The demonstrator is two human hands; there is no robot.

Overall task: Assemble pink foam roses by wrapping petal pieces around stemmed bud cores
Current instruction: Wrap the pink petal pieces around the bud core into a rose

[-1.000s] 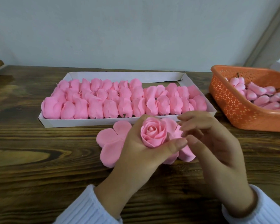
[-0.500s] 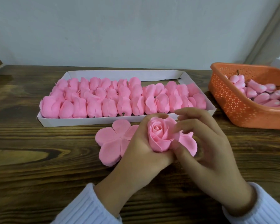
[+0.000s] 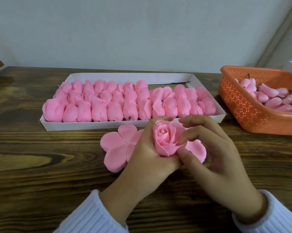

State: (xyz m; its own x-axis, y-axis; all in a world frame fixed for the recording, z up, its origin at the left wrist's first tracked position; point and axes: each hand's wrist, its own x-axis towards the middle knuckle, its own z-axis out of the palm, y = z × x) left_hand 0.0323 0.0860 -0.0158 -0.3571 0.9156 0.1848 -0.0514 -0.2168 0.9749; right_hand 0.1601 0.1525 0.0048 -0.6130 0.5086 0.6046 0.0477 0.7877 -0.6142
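The left hand (image 3: 147, 158) cups the half-wrapped rose (image 3: 165, 140), fingers curled round its 9 o'clock side. The right hand (image 3: 214, 158) pinches an outer petal against the bloom's 4 o'clock edge between thumb and bent forefinger. A flat petal piece (image 3: 116, 145) lies on the wooden table (image 3: 41, 182) at the rose's 9 o'clock, the white tray (image 3: 91, 126) of wrapped roses (image 3: 130, 108) at 12 o'clock, and the orange basket (image 3: 243, 111) of bud cores (image 3: 266, 98) at 2 o'clock.
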